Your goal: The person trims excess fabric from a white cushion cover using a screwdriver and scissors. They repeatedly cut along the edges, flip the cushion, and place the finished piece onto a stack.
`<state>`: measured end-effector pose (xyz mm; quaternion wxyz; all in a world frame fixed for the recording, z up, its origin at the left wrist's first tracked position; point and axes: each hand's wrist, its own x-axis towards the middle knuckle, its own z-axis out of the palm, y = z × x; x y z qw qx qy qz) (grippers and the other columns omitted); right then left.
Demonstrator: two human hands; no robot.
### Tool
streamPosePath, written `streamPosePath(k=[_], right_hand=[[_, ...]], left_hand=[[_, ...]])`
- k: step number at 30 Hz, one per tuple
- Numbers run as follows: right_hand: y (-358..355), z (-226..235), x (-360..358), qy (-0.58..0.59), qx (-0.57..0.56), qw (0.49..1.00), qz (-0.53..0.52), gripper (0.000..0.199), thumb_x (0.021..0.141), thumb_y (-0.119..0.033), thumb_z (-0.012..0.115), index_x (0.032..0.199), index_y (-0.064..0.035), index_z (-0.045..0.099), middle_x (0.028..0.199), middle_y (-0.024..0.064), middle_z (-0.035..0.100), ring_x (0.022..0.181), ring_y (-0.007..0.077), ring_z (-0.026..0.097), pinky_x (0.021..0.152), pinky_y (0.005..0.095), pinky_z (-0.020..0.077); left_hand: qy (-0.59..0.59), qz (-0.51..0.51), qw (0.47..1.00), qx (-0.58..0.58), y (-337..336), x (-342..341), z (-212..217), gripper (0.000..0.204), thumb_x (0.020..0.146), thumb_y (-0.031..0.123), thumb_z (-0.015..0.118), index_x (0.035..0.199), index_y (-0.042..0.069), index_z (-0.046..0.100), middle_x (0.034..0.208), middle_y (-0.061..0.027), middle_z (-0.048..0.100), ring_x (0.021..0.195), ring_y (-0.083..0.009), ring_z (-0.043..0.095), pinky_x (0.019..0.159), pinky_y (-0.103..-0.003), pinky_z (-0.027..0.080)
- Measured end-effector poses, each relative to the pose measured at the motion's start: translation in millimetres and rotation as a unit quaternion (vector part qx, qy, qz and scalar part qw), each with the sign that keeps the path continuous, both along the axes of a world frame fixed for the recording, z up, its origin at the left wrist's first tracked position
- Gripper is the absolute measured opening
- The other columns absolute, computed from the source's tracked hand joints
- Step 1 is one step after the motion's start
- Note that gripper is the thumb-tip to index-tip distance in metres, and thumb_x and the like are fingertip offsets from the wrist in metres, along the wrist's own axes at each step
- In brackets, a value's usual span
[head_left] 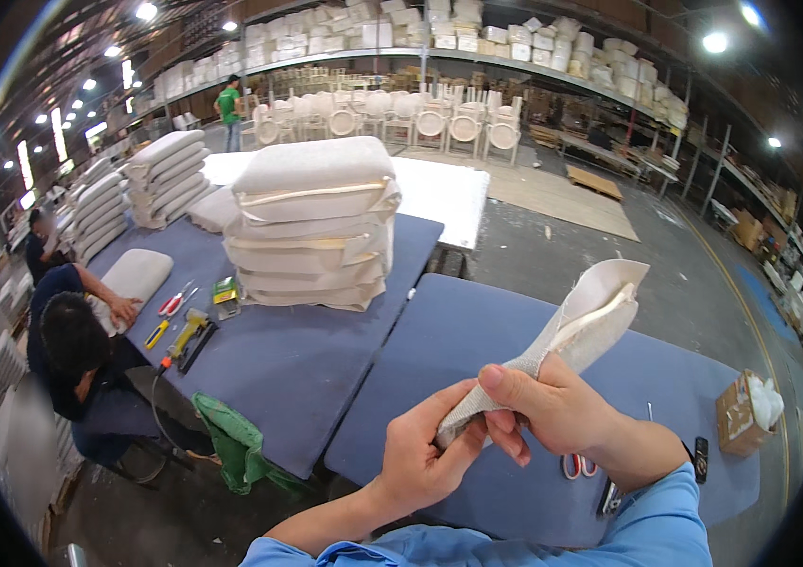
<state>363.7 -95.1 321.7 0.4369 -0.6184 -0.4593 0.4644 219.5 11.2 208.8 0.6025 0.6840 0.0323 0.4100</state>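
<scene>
Both the left hand and right hand grip a folded cream fabric cover above the blue table. Held only by its lower end, the cover could sag or slip down, perhaps onto the scissors lying below.

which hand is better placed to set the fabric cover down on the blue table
Probably the right hand. It grips the fabric cover higher up, nearer its open end, and hangs over the blue table. The left hand only pinches the bottom corner, closer to the table's near edge.
</scene>
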Motion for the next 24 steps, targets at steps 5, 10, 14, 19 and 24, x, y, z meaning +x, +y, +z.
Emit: streamPosePath(k=[5,10,14,19,24], right_hand=[[17.3,-1.7,3.2,0.022,-0.028,0.998,0.049,0.064,0.114,-0.053,0.043,0.073,-0.0059,0.056,0.063,0.0048,0.060,0.053,0.0123,0.057,0.052,0.0267,0.0473],[28.8,19.7,2.1,-0.061,-0.096,0.992,0.053,0.066,0.111,-0.058,0.047,0.071,-0.0058,0.055,0.064,0.0061,0.059,0.054,0.0149,0.060,0.051,0.0281,0.0488],[38.6,40.8,0.1,-0.135,-0.156,0.977,0.061,0.069,0.112,-0.055,0.045,0.067,-0.0050,0.057,0.064,0.0053,0.061,0.054,0.0128,0.059,0.055,0.0271,0.0505],[49.5,39.6,-1.2,-0.124,-0.155,0.979,0.037,0.068,0.112,-0.054,0.045,0.067,-0.0052,0.057,0.064,0.0049,0.061,0.054,0.0126,0.059,0.053,0.0273,0.0502],[59.0,29.1,2.9,-0.101,-0.128,0.986,0.027,0.068,0.112,-0.054,0.046,0.066,-0.0056,0.056,0.063,0.0042,0.060,0.054,0.0120,0.057,0.052,0.0261,0.0477]], left_hand=[[0.038,0.011,0.998,-0.043,2.8,-9.5,2.8,0.034,0.100,0.004,0.065,0.133,-0.001,0.065,0.092,-0.0060,0.071,0.079,-0.0082,0.063,0.068,-0.026,0.051],[0.014,0.042,0.999,0.013,8.3,-2.2,-0.6,0.029,0.100,0.005,0.064,0.128,0.000,0.065,0.093,-0.0077,0.072,0.078,-0.0109,0.064,0.069,-0.027,0.052],[0.024,0.029,0.999,-0.021,8.9,-3.0,-1.3,0.029,0.099,0.008,0.067,0.127,0.000,0.065,0.092,-0.0086,0.072,0.078,-0.0129,0.066,0.070,-0.028,0.052],[0.051,0.014,0.998,-0.024,17.5,-2.1,7.6,0.027,0.100,0.010,0.066,0.125,0.001,0.066,0.092,-0.0075,0.072,0.080,-0.0134,0.066,0.072,-0.029,0.053],[0.033,0.001,0.998,-0.055,28.3,2.9,1.5,0.027,0.101,0.008,0.062,0.127,0.001,0.067,0.096,-0.0063,0.073,0.085,-0.0117,0.066,0.075,-0.027,0.052]])
